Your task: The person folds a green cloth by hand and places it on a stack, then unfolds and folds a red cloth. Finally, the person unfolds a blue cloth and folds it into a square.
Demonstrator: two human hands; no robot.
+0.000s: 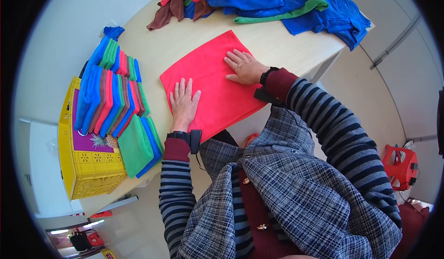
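A red cloth (215, 81), like a towel, lies spread flat on the pale table, its near edge reaching the table's front edge. My left hand (183, 104) rests flat on its left part, fingers stretched out. On its upper right part lies my right hand (245, 67), palm down with the fingers spread. Neither hand grips anything. To the left of the cloth stand stacks of folded cloths (115, 97) in blue, green, red and brown. A folded green cloth (135, 146) leans at the near end of these stacks, with blue and green ones beside it.
Loose blue, green, brown and red cloths lie in a heap (273, 5) along the table's far edge. A yellow plastic crate (95, 171) stands left of the folded stacks. On the floor at right is a red stool (401, 166). The table's right edge (340, 51) ends near my right arm.
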